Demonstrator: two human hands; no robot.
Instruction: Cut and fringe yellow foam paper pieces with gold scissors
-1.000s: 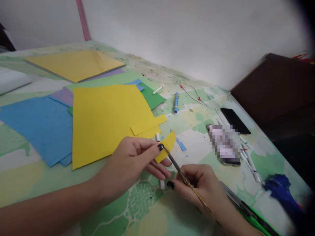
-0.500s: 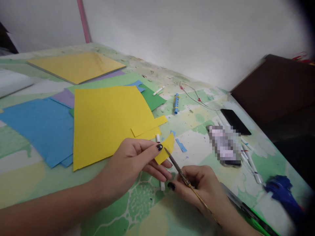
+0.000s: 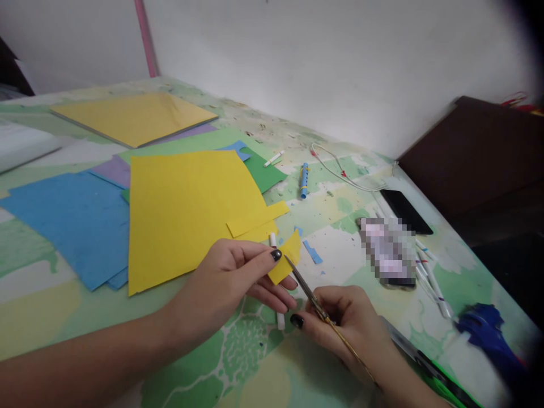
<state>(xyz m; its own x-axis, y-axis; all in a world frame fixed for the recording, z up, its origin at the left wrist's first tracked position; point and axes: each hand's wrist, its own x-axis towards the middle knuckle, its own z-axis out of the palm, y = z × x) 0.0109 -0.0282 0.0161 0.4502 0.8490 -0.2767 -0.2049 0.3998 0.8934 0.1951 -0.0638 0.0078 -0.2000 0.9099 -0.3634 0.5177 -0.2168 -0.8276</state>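
Between thumb and fingers, my left hand (image 3: 242, 272) pinches a small yellow paper piece (image 3: 285, 262). My right hand (image 3: 348, 323) grips slim scissors (image 3: 312, 297) with gold handles, their blade tips at the right edge of that piece. A white marker (image 3: 280, 321) lies on the table, partly hidden beneath my left hand. Beyond my left hand is a large yellow sheet (image 3: 187, 209), with a yellow strip (image 3: 259, 218) on its right corner. Small blue scraps (image 3: 313, 252) lie just right of the held piece.
Blue sheets (image 3: 85, 221) and a yellow pad (image 3: 136, 116) are on the left. A rolled blue tube (image 3: 304, 180) and a looped cord (image 3: 331, 161) lie farther back. To the right are a phone (image 3: 389, 252), a black device (image 3: 406, 211), markers (image 3: 436, 286), a blue tool (image 3: 484, 328) and a green-handled cutter (image 3: 437, 371).
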